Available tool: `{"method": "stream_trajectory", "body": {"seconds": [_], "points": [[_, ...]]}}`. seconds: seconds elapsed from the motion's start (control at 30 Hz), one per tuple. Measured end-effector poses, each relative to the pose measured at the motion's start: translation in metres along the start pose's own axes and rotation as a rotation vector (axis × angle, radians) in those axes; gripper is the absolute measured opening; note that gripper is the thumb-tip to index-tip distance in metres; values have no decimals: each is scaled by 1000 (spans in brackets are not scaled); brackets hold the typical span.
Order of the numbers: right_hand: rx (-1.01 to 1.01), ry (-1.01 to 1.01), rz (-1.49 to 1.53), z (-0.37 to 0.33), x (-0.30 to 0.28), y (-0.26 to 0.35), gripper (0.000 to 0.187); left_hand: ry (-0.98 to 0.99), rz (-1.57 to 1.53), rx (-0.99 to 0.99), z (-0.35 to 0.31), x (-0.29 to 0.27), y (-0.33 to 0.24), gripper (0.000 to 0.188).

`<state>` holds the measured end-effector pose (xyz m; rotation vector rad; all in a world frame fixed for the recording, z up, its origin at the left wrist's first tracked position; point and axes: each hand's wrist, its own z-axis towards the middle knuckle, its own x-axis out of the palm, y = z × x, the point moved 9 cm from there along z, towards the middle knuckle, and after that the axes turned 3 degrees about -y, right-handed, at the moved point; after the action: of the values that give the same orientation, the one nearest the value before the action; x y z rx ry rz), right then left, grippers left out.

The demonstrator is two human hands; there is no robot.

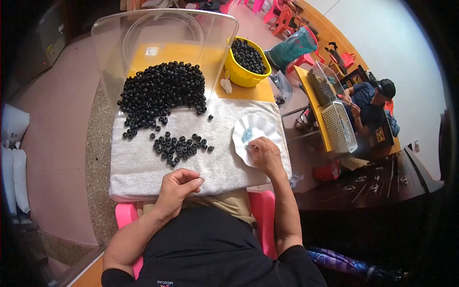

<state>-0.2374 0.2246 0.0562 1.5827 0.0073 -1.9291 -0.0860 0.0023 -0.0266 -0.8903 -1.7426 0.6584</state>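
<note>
My left hand hovers over the near edge of a white towel, thumb and forefinger pinched together. Whatever sits in that pinch is too small to make out. At the right, my right hand dips into a white scalloped dish, its fingers drawn together at the tips and partly hidden. Beside those fingertips lies a small heap of tiny pale-blue pieces. Ahead of my left hand is a loose group of black, ring-like pieces with holes. A much larger pile of the same black pieces spreads behind it.
A see-through plastic bin stands around the large pile. Behind the dish, a yellow tub holds more black pieces, with a crumpled white scrap nearby. On the right, a co-worker sits by a white perforated basket.
</note>
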Motion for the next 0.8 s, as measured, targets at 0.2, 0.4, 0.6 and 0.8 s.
{"method": "stream_trajectory", "body": {"seconds": [0.2,0.4,0.6,0.8], "points": [[-32,-11,-67,-1,1,1,12,-1,9,2,-1,-1,-3,12],[-95,-49,7,-6,-4,-2,14,-8,-2,-6,-1,0,-3,11],[-116,12,-56,-10,-5,9,13,-6,-5,-4,-2,1,-4,12],[-31,44,-20,-5,-4,7,14,-4,14,-10,-3,2,-5,12]]}}
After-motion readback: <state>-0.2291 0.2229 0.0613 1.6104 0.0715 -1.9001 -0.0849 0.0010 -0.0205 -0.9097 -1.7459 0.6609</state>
